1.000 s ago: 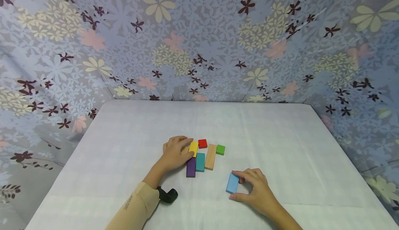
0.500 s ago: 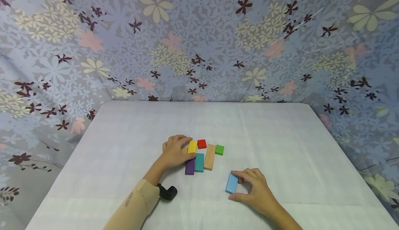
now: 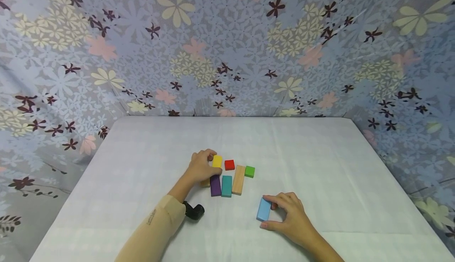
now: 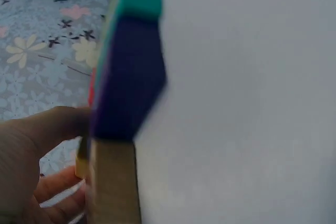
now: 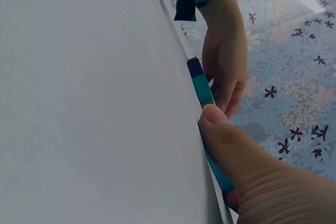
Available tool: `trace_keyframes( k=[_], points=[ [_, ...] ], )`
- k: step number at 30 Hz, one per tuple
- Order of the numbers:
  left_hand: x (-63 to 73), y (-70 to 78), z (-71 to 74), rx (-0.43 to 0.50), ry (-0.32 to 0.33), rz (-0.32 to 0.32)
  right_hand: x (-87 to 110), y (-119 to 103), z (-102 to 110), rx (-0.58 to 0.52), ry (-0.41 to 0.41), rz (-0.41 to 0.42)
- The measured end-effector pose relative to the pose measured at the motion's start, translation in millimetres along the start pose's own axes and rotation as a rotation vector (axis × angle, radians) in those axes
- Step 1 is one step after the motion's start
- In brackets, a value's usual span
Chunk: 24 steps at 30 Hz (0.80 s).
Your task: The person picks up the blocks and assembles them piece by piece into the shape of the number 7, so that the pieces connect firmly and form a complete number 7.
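My left hand [image 3: 212, 162] pinches a yellow block [image 3: 217, 160] between fingers and thumb, at the far left of a cluster of blocks. Just below it lie a purple block [image 3: 215, 185], a teal block [image 3: 226, 186] and a long wooden block [image 3: 239, 179] side by side. A red cube [image 3: 229, 165] and a green cube [image 3: 249, 171] sit at the far side. A second wooden block [image 3: 205, 183] peeks out under the left hand. My right hand [image 3: 270, 212] grips a light blue block [image 3: 264, 208] flat on the table, nearer to me. The left wrist view shows the purple block [image 4: 128, 77] close up and blurred.
The white table [image 3: 320, 155] is walled on three sides by flowered cloth [image 3: 227, 49]. A black wrist camera [image 3: 193, 210] sits on my left forearm. The right wrist view shows my thumb [image 5: 236, 150] on the light blue block [image 5: 218, 174], with my left hand [image 5: 226, 61] beyond.
My left hand has drawn the yellow block away from the purple one, toward the far side of the table, uncovering a wooden block beneath it. The right hand and light blue block stay put.
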<state>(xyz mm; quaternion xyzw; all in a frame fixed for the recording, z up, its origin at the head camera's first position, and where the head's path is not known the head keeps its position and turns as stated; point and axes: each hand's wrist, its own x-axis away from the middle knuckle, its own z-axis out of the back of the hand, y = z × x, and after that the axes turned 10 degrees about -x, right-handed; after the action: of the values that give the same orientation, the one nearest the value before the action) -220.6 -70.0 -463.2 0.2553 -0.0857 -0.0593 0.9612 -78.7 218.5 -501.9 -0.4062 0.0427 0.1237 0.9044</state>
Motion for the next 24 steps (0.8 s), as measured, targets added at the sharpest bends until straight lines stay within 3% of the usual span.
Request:
trace_keyframes(
  k=[13,20,24],
  points=[
    [-5.0,-5.8,5.8,-0.046,-0.041,-0.041,1.0,1.6,0.9,0.003,0.013,0.045],
    [-6.9,-3.4,8.0,-0.074,0.053,-0.068,3.6,2.5,1.2,0.002,0.020,0.064],
    [-8.1,5.7,10.8,-0.047,0.083,-0.100,4.0,2.6,1.7,-0.003,0.030,0.089]
  ],
)
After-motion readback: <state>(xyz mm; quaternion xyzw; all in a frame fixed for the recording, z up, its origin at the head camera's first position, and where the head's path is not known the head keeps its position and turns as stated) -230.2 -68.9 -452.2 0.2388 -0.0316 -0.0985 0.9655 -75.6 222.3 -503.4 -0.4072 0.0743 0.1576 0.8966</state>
